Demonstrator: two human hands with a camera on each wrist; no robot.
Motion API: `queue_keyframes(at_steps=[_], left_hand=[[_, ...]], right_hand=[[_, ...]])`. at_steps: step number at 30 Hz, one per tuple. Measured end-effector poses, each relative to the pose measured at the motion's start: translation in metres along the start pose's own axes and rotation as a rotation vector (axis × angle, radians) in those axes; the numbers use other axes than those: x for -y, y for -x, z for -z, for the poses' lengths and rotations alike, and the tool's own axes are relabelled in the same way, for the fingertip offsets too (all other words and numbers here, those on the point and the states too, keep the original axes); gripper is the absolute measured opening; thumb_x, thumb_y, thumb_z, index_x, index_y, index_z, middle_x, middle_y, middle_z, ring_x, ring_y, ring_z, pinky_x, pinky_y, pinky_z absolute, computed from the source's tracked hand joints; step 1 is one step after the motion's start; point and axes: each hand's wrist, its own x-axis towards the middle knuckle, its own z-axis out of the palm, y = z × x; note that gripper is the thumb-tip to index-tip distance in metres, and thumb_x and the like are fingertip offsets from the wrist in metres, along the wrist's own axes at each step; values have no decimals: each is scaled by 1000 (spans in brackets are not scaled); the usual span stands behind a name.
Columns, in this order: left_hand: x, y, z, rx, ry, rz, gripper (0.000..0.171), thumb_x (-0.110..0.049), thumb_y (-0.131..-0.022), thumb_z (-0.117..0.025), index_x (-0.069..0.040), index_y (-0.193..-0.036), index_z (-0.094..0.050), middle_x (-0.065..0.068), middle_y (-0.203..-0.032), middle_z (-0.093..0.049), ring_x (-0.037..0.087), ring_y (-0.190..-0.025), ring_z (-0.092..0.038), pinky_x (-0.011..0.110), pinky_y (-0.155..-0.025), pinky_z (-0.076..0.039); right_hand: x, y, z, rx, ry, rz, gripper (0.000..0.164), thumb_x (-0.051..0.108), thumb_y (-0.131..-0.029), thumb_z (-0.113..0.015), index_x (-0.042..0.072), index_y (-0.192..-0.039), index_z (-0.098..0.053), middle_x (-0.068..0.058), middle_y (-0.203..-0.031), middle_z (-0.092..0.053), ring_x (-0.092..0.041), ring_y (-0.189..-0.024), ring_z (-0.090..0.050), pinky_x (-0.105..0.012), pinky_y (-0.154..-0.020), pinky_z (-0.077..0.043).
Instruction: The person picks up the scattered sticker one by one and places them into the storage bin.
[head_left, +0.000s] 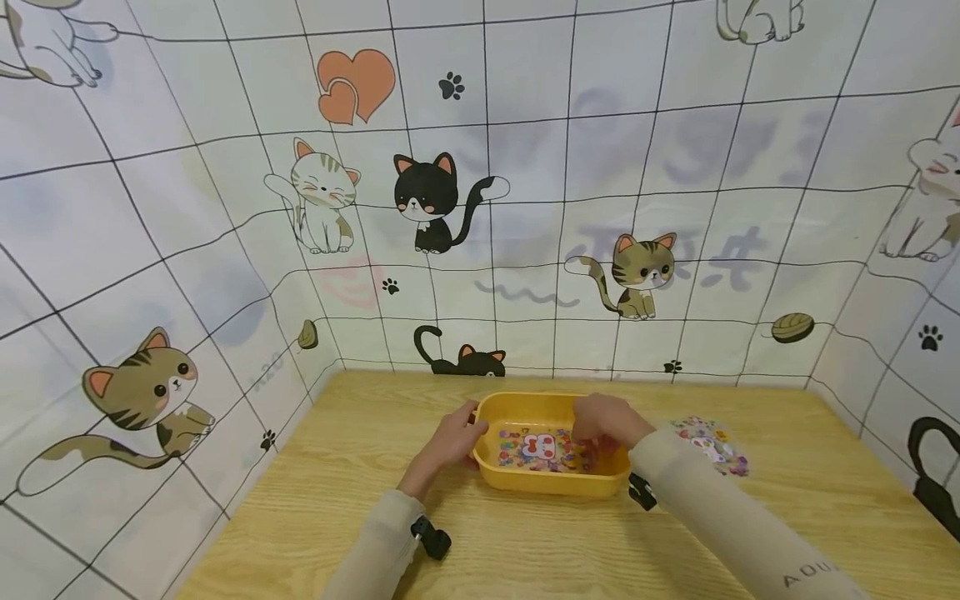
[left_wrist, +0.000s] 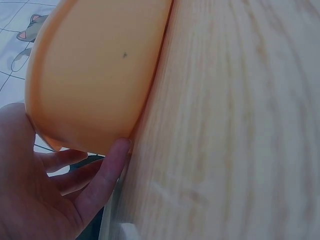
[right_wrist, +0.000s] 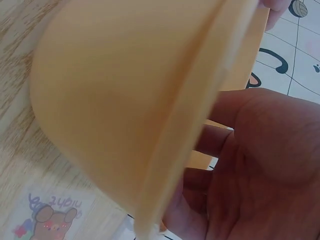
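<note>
- The left hand (head_left: 450, 440) grips one end of the yellow tray (head_left: 551, 482) on the desk (head_left: 337, 458).
- The right hand (head_left: 611, 419) dips inside; whether it holds anything I cannot tell.
- Between both, the tray looks light, stiff, smooth; best held at its ends.
- The patterned sheet (head_left: 538, 450) inside seems thin, easily creased.

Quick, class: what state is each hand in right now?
Left hand: holding the yellow tub by one end.
Right hand: inside the tub, fingertips hidden; cannot tell.
</note>
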Motion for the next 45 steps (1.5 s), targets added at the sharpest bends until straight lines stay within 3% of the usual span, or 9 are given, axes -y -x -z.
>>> queue_keyframes(at_steps=[7, 10, 13, 17, 23, 25, 28, 35, 45], left_hand=[[0, 0, -1, 2, -4, 1, 41, -24, -102, -52, -11, -141, -52, 18, -116, -63, 23, -78, -70, 39, -53, -65], [0, -1, -1, 2, -8, 0, 41, -24, -102, -52, -11, -141, -52, 18, -116, -63, 23, -78, -70, 39, -52, -65], [-1, -1, -1, -2, -17, -4, 41, -25, -102, -52, -11, -141, -52, 18, -115, -63, 23, -78, -70, 39, -52, -65], [-1, -1, -1, -4, -31, -6, 42, -26, -101, -52, -11, -140, -53, 17, -113, -63, 22, -77, -69, 38, -51, -65], [0, -2, -1, -2, -35, -9, 42, -26, -101, -52, -11, -140, -53, 17, -113, -62, 22, -77, -69, 38, -52, -65], [-1, -2, -1, -2, -31, -6, 42, -26, -101, -52, -12, -140, -53, 17, -114, -62, 22, -78, -69, 38, -52, -65], [-1, -3, -1, -5, -28, -3, 42, -26, -100, -52, -12, -140, -53, 17, -114, -62, 22, -79, -69, 38, -52, -65], [1, -3, -2, -10, -23, 13, 39, -25, -100, -53, -12, -137, -54, 16, -110, -61, 22, -78, -69, 39, -52, -65], [2, -2, -2, -7, -33, 5, 40, -26, -101, -52, -12, -138, -54, 17, -114, -62, 22, -80, -69, 38, -53, -65]], right_hand=[[-3, 0, 4, -75, 45, -17, 28, 19, -89, -69, 13, -66, -56, -3, -64, -58, -20, -52, -66, -23, -41, -46], [-9, 1, 10, -125, 12, -1, 38, 23, -92, -69, 17, -61, -48, 3, -54, -43, -19, -48, -63, -22, -39, -45], [-17, 6, 18, -172, -51, 62, 40, 24, -95, -67, 17, -59, -54, 7, -50, -34, -18, -47, -63, -21, -40, -43], [-24, 25, 33, -216, -115, 142, 30, 24, -99, -65, 13, -72, -70, 5, -53, -42, -19, -50, -64, -23, -44, -45], [-46, 48, 48, -279, -152, 157, 28, 26, -102, -61, 5, -93, -77, -7, -77, -71, -15, -57, -64, -29, -50, -52], [-57, 53, 49, -300, -169, 163, 30, 27, -102, -61, 2, -105, -77, -11, -88, -75, -15, -60, -65, -30, -52, -55], [-73, 59, 48, -344, -195, 167, 32, 27, -102, -60, -1, -108, -75, -11, -89, -75, -15, -63, -66, -31, -53, -56], [-104, 63, 30, -475, -231, 142, 31, 23, -101, -58, -3, -110, -72, -20, -99, -74, -19, -71, -65, -36, -59, -57], [-135, 57, -5, -443, -241, 36, 42, 25, -98, -63, -12, -116, -67, -31, -111, -70, -34, -84, -69, -49, -68, -61]])
